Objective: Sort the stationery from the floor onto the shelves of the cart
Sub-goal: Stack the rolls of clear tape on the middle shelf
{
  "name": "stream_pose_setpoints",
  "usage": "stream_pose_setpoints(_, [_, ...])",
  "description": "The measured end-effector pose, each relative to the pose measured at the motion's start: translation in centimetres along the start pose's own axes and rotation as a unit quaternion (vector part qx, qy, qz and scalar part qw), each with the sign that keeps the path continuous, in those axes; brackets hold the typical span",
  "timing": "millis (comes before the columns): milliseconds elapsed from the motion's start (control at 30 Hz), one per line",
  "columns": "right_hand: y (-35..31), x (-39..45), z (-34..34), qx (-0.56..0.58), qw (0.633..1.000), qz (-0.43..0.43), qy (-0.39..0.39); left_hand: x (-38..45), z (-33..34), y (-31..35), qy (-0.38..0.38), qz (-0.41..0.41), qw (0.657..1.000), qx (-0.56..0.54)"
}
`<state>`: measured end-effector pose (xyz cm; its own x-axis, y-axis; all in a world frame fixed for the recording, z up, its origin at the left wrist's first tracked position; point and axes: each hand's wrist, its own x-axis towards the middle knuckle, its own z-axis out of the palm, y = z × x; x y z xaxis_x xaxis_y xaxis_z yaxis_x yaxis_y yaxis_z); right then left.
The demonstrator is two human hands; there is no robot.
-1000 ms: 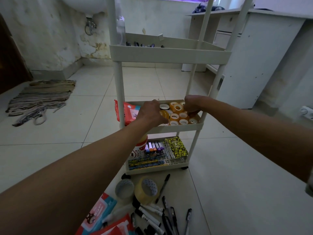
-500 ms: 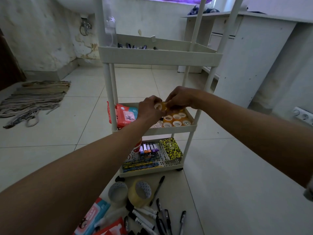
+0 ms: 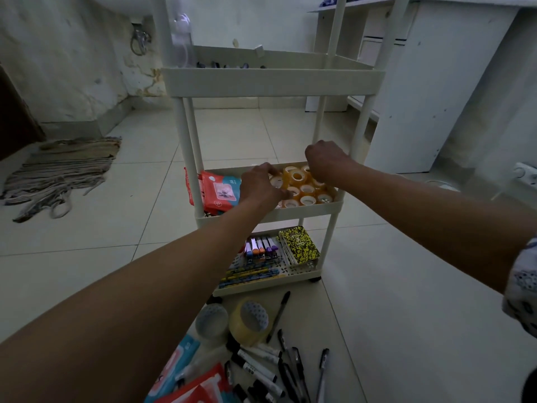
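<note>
The white three-shelf cart (image 3: 270, 82) stands in front of me. Its middle shelf (image 3: 290, 212) holds several small orange tape rolls (image 3: 306, 189) and red and blue packets (image 3: 220, 191). My left hand (image 3: 261, 184) reaches into that shelf, fingers and thumb curled round a pale small roll at the left of the pile. My right hand (image 3: 325, 161) hovers over the back right rolls, knuckles up, fingertips hidden. On the bottom shelf lie markers (image 3: 261, 247), pencils (image 3: 250, 274) and a yellow notebook (image 3: 299, 245). On the floor near me lie two wide tape rolls (image 3: 250, 321), pens (image 3: 293, 370), markers (image 3: 255, 365) and packets (image 3: 186, 373).
A striped rug (image 3: 61, 167) lies on the tiles to the left. A white desk (image 3: 436, 82) stands close behind the cart on the right, with a power strip (image 3: 526, 173) on the floor beside it. The top shelf holds several small dark items.
Half a second ago both hands met on one small roll above the pile. Now they have parted: the left is lower on the left rolls, the right has moved back right.
</note>
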<state>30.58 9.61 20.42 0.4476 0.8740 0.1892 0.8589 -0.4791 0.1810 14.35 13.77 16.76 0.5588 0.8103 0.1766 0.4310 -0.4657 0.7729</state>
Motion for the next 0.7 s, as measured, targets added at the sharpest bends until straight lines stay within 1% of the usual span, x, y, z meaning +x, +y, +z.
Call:
stream_pose_setpoints(133, [0.02, 0.15, 0.35, -0.001, 1.000, 0.001, -0.008, 0.07, 0.16, 0.22, 0.006, 0.012, 1.000, -0.004])
stream_pose_setpoints(333, [0.10, 0.38, 0.84, 0.028, 1.000, 0.015, -0.002, -0.21, 0.41, 0.20, 0.009, 0.025, 1.000, 0.007])
stream_pose_setpoints(567, [0.03, 1.05, 0.94, 0.055, 0.998, 0.026, 0.001, -0.58, 0.39, 0.29, -0.003, 0.019, 1.000, 0.004])
stream_pose_setpoints(700, [0.32, 0.73, 1.04, 0.037, 0.999, 0.028, -0.020, -0.50, 0.59, 0.16, -0.011, 0.014, 1.000, 0.003])
